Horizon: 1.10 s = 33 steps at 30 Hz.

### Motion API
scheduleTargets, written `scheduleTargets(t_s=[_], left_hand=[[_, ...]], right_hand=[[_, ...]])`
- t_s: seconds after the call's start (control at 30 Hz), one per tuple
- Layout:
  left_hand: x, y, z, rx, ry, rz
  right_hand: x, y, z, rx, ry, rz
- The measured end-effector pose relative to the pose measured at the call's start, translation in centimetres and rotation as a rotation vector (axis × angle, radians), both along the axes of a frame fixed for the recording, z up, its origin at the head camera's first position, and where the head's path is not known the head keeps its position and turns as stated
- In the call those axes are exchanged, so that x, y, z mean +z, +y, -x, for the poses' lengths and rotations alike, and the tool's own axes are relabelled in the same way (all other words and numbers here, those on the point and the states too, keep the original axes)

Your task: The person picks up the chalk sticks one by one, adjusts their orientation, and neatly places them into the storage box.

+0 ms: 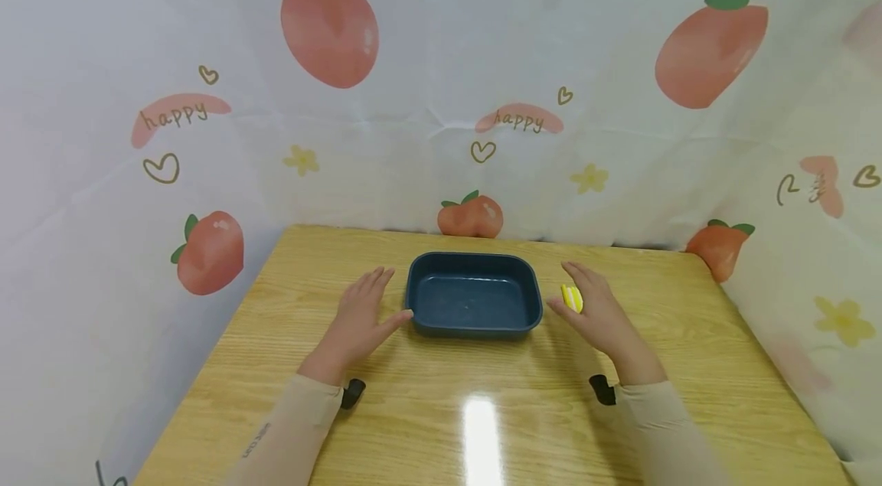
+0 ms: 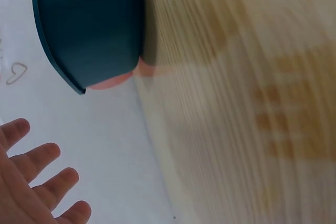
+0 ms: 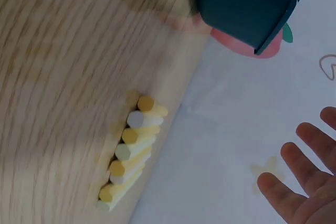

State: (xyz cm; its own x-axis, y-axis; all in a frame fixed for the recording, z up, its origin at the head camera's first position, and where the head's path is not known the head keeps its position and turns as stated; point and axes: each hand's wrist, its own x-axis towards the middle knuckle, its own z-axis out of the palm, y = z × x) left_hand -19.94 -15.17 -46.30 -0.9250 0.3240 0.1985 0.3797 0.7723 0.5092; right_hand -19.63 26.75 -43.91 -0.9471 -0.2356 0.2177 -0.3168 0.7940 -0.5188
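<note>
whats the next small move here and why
Probably ease the left hand and right hand inward to the short ends of the dark blue container. They flank it with palms facing inward and hold nothing, and the wrist views show their outstretched fingers clear of its walls.

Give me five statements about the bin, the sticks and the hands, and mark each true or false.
1. In the head view, the bin stands between the left hand and the right hand. True.
2. The sticks are in the bin. False: they lie on the table.
3. The bin is empty. True.
4. All the sticks are yellow. False: some look white.
5. The right hand grips the bin. False: it holds nothing.
</note>
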Motion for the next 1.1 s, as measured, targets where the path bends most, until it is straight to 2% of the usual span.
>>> scheduleTargets(t_s=[0.37, 0.57, 0.77, 1.1], left_hand=[[0.0, 1.6, 0.7, -0.02, -0.016, -0.017], [-0.1, 2.3, 1.4, -0.016, -0.062, -0.012], [-0.2, 2.9, 1.9, -0.017, -0.108, 0.036], [-0.1, 3.9, 1.9, -0.019, -0.187, 0.08]], right_hand=[[-0.8, -1.9, 0.4, 0.036, -0.062, 0.033], [-1.4, -2.7, 0.8, 0.039, -0.1, 0.022], [-1.8, -3.3, 0.8, 0.039, -0.165, 0.005], [-2.5, -3.7, 0.9, 0.061, -0.211, -0.029]])
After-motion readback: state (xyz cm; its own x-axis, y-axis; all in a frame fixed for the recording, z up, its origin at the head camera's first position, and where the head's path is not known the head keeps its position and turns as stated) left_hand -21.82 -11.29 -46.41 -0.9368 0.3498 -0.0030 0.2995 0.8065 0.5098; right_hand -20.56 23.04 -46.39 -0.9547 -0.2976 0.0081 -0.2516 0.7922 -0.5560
